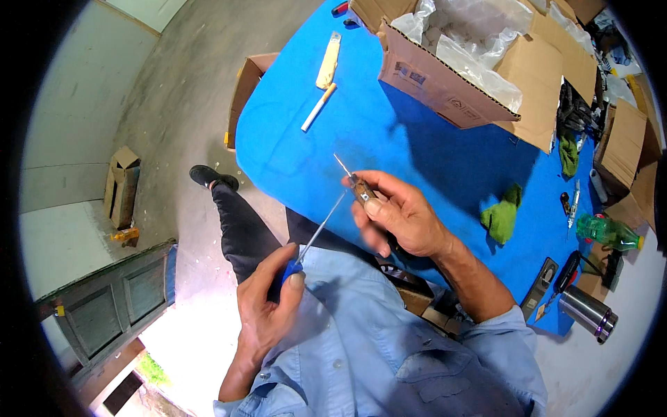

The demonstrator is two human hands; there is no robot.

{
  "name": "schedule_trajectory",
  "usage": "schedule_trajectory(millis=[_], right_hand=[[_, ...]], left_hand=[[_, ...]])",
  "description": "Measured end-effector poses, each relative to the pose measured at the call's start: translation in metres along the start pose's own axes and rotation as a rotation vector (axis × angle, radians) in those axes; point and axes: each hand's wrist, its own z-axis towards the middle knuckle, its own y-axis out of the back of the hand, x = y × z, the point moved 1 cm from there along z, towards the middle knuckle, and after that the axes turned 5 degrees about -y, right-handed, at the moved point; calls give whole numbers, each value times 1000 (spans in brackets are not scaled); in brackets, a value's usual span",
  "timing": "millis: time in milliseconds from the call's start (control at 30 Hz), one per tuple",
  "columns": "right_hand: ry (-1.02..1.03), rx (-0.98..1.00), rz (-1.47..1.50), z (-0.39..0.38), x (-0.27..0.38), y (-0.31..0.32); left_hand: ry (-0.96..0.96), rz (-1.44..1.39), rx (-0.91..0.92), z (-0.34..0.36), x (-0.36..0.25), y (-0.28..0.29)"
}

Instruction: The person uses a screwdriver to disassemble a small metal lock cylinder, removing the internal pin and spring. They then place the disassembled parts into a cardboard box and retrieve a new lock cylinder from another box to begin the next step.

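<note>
My left hand point(267, 306) is closed around the blue handle of a screwdriver point(316, 233), thumb pressed on top, its thin shaft angled up toward my right hand point(399, 215). That hand pinches a small brown tool point(360, 187) between thumb and fingers, with a thin metal pin sticking out of its far end. Both are held in the air over my lap, just off the near edge of the blue bench point(389, 132).

As I judge it, the shaft tip sits very close to my right fingers, so a slip under pressure could jab them. The brown piece is small and held only at the fingertips; a twist could send it to the concrete floor.

On the bench, a white stick point(318, 108) and a pale yellow bar point(328, 61) lie near the far edge. An open cardboard box point(445, 80) with clear plastic bags fills the far side. Two green rags point(504, 214), a green bottle point(608, 233), a steel cup point(589, 313) and a dark-handled tool point(566, 271) lie off to my right. Nothing stands between my hands.
</note>
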Motion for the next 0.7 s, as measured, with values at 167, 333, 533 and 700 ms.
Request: schedule_trajectory(millis=[167,333,533,700], right_hand=[[-23,20,40,-2,1,4],[-6,18,12,-1,2,4],[12,-3,-13,-2,-2,3],[9,-24,-17,-2,-2,2]], left_hand=[[6,26,-20,3,-10,-2],[-36,25,-36,-1,-10,-3],[-99,47,-60,-2,-13,-4],[-97,61,-64,-1,-16,-5]])
